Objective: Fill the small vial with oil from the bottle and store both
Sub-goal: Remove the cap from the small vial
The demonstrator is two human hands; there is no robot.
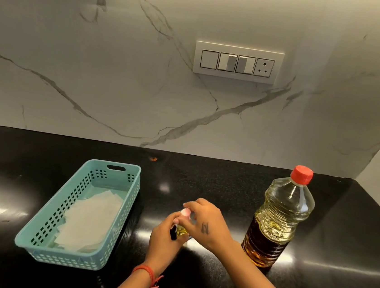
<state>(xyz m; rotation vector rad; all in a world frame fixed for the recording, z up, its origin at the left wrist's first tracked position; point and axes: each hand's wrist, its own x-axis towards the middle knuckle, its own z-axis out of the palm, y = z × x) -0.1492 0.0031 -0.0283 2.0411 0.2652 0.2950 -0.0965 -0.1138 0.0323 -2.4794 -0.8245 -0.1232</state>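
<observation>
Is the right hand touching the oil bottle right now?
Apart. The head view shows a strip of black counter between the right hand and the oil bottle; its fingers pinch the vial's pink cap instead.

Both forearms extend forward and converge at the vial (181,230). The left hand (164,237) sits below and left of the vial, fingers curled round its body, a red thread tied at the wrist. The right hand (206,223) sits above and right of the vial, back facing up, thumb and fingertips (187,206) pinching the vial's pink cap (186,212)
</observation>
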